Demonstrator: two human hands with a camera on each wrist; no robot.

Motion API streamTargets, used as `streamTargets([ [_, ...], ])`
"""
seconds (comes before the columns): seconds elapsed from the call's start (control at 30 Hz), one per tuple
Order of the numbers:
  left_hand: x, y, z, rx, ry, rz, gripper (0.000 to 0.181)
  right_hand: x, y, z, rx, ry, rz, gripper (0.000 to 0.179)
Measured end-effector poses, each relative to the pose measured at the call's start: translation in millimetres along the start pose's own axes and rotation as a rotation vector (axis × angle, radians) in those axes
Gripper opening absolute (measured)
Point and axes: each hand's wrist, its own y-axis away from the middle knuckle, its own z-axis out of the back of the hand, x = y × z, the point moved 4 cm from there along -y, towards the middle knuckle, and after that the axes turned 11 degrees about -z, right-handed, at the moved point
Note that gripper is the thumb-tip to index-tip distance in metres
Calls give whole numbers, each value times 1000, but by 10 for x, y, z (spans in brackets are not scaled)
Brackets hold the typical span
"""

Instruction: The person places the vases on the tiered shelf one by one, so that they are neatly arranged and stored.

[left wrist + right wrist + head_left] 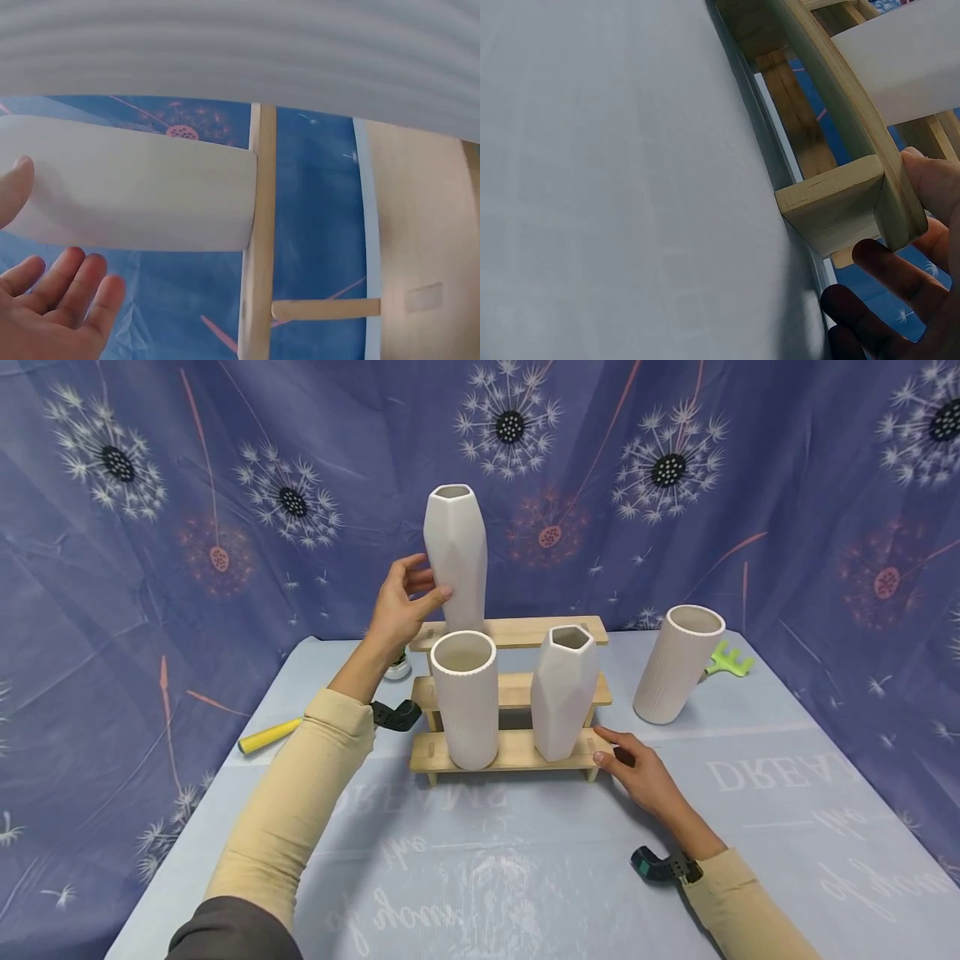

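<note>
A tall faceted white vase stands upright on the top step of a three-step wooden stand. My left hand is around its left side, thumb at the front; in the left wrist view the fingers are loosely spread and apart from the vase. On the bottom step stand a ribbed white cylinder vase at left and a second faceted vase at right. My right hand grips the right end of that step, thumb on top and a fingertip below.
Another ribbed vase stands right of the stand, a green toy rake behind it. At left lies a yellow rod. Behind my left wrist a small white pot is partly hidden. Dandelion-print cloth hangs behind the table.
</note>
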Motion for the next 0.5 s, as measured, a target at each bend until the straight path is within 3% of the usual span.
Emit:
streamTargets([
  [0.3,38,238,174,-103,-4,-68,52,-4,-1,-4,3,-4,-7,52],
  [0.5,68,452,275,-153,28,-73,46,-9,-10,-1,-1,6,-1,52],
])
